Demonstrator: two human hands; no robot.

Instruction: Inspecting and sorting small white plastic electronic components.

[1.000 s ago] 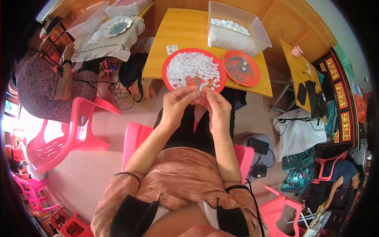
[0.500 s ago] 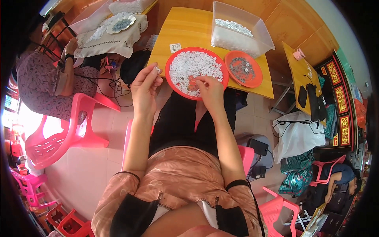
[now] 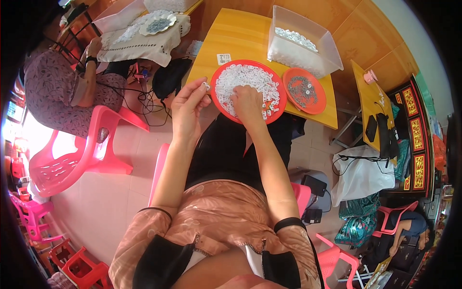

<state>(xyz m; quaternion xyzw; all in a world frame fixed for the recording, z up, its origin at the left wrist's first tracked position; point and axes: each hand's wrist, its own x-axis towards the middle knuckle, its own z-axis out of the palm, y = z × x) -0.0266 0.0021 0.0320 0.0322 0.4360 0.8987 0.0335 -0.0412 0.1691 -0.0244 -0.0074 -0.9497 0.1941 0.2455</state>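
Observation:
My left hand (image 3: pixel 191 102) is raised just left of a round red tray (image 3: pixel 281 107). Its thumb and index finger pinch a small white plastic piece (image 3: pixel 206 86). Many similar loose white pieces (image 3: pixel 248 74) fill the tray, which sits at the table's near edge above my lap. Over the middle of the tray is my right hand (image 3: pixel 249 106), fingers curled down among the white pieces. The fingertips are partly hidden, so what they grip cannot be made out. A smaller orange-red dish (image 3: pixel 321 107) of grey metal-looking bits (image 3: pixel 303 91) stands to the right.
Behind the tray, a clear plastic bin (image 3: pixel 308 60) of white pieces stands on the yellow table (image 3: pixel 236 29). At left, a seated person (image 3: pixel 62 96) works beside a cloth-covered table (image 3: pixel 149 50). Pink chairs (image 3: pixel 91 154), cables and a white bag (image 3: pixel 361 168) surround me.
My right hand has moved left across the tray, from its near right part to the middle. My left hand still holds the white piece. The whole view has shifted slightly.

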